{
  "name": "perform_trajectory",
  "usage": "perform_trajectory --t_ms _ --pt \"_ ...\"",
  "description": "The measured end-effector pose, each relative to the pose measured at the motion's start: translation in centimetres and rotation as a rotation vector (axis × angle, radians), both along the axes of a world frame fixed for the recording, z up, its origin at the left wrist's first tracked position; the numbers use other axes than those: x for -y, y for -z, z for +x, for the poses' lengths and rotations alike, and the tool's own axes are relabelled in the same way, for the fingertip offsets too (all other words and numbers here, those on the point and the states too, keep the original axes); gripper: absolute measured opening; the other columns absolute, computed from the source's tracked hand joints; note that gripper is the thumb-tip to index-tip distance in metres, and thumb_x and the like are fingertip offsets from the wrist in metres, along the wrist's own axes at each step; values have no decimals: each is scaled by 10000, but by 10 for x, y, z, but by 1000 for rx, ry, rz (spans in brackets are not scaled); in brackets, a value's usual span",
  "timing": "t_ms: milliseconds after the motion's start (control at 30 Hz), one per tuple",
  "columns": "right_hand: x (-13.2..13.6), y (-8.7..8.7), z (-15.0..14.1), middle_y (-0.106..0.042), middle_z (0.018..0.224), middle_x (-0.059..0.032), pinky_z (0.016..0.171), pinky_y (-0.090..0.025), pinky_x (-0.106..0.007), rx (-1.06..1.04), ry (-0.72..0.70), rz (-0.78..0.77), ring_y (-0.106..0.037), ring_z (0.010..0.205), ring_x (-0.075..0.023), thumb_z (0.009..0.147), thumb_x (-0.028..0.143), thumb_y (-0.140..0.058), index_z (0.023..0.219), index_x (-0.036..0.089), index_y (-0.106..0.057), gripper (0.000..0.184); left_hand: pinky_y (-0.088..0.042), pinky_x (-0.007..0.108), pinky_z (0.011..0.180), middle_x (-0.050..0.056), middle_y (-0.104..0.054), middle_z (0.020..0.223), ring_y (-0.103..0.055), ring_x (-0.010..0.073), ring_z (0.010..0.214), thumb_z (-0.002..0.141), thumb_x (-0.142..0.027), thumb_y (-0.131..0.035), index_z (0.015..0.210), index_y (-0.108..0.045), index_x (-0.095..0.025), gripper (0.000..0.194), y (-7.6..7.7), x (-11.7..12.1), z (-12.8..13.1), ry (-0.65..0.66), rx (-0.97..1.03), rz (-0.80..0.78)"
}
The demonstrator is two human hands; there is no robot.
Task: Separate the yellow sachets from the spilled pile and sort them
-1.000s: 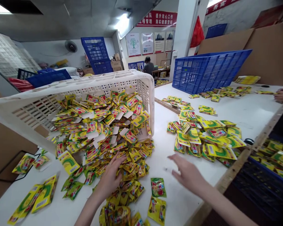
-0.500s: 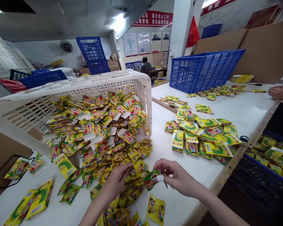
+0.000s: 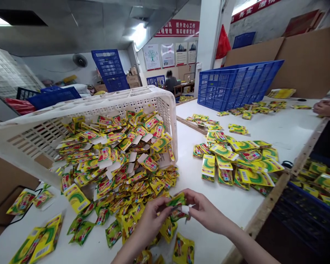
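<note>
— At six o'clock on the white table (image 3: 264,124), what are both hands doing?
— Left hand (image 3: 151,222) and right hand (image 3: 206,212) are pinching one green-yellow sachet (image 3: 177,205) between them.
— And at ten o'clock?
— A tipped white crate (image 3: 99,106) is spilling a sachet heap (image 3: 118,165).
</note>
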State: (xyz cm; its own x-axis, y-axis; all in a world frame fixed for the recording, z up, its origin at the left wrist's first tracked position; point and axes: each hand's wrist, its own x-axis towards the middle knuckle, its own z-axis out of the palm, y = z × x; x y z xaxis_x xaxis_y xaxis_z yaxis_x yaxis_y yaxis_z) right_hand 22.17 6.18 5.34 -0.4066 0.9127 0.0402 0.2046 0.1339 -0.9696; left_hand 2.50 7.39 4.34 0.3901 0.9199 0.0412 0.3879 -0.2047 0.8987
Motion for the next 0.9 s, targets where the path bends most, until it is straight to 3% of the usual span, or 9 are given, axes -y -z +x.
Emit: perform_trajectory --t_ms 67,133,267,400,467,533,667,833,900 --pt "1 6 9 -595 844 -31 612 -495 -259 109 12 97 -581 765 -150 821 127 -400 978 179 -501 194 -462 241 704 37 -650 858 -593 165 789 814 -420 -470 914 -619 -195 287 -4 -23 -2 -102 -192 113" --pt "3 16 19 -608 881 -54 683 -479 -299 384 73 328 -579 796 -172 792 51 -396 1013 170 -500 272 -451 319 761 100 -631 917 -579 222 865 815 -470 -418 993 -571 -158 391 -8 -54 -12 -311 -346 177" --pt "12 46 28 -616 865 -98 619 -452 -311 910 30 717 -589 723 -204 769 -35 -376 1009 132 -518 324 -303 573 876 304 -527 1059 -410 445 1098 726 -539 -474 970 -517 -37 559 -4 -117 -35 -661 -493 135" --pt "23 68 22 -603 939 -100 559 -441 -295 1051 -29 806 -585 685 -200 776 0 -439 1084 147 -483 344 -235 603 915 233 -554 1033 -370 463 1126 674 -504 -537 829 -536 -139 397 3 -140 -30 -716 -470 70" --pt "25 67 23 -595 968 -97 600 -459 -291 960 -2 717 -590 753 -201 758 -4 -446 1064 161 -488 351 -280 566 911 200 -549 1041 -398 427 1119 714 -474 -490 867 -516 -163 347 1 -133 -24 -693 -393 48" --pt "24 56 28 -591 963 -73 672 -472 -286 705 75 555 -586 826 -188 743 -12 -432 1042 178 -486 359 -386 482 843 185 -546 1043 -484 366 1046 769 -470 -402 964 -478 -170 366 -3 -116 -21 -633 -285 10" --pt "16 17 38 -553 747 7 505 -445 -224 38 266 191 -527 570 -105 818 119 -424 1001 189 -484 205 -482 319 681 122 -595 981 -596 227 843 799 -455 -354 1088 -434 -190 401 -15 -61 -20 -459 -89 -138" --pt "3 -27 13 -495 678 35 383 -347 -176 -431 216 61 -385 435 -41 815 301 -546 933 184 -511 170 -467 284 661 57 -616 713 -582 177 686 710 -384 -539 771 -581 -127 268 -27 4 -3 -55 387 -701" --pt "0 -33 -3 -488 671 39 392 -349 -170 -469 139 63 -388 447 -40 807 314 -564 920 184 -512 180 -423 243 610 24 -586 638 -526 134 600 670 -363 -615 704 -582 -120 247 -32 18 5 51 442 -745"
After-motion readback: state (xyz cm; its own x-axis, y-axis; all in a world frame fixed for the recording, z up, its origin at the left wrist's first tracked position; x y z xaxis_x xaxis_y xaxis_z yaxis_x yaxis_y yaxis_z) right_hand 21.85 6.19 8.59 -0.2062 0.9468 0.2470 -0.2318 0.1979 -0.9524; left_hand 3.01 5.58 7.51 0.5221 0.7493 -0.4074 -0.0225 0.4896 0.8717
